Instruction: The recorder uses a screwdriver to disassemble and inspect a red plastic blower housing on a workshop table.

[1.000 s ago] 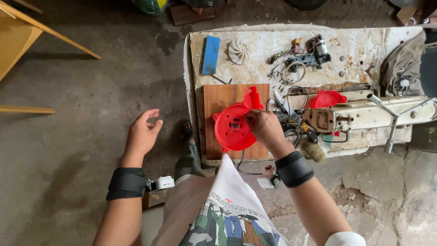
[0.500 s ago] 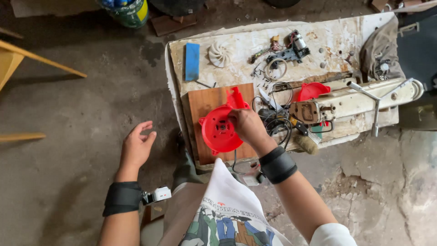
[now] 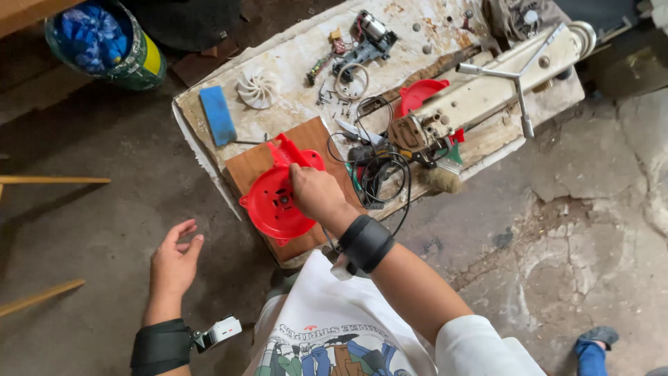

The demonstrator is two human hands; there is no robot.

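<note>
Red plastic blower housing [image 3: 275, 202] lies on a wooden board [image 3: 254, 163] at the bench [image 3: 299, 63] edge, under the right hand [image 3: 316, 193], whose curled fingers press on its rim. Beside the housing, a tangle of black cable [image 3: 383, 177] could snag the wrist, I judge, and the housing might slide off the board. The left hand [image 3: 172, 261] hangs loose and half-open, holding nothing, well away from the housing, over the floor.

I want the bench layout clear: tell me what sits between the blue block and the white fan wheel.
Nothing: in the head view, only bare, stained bench top separates the blue block from the white fan wheel.
</note>
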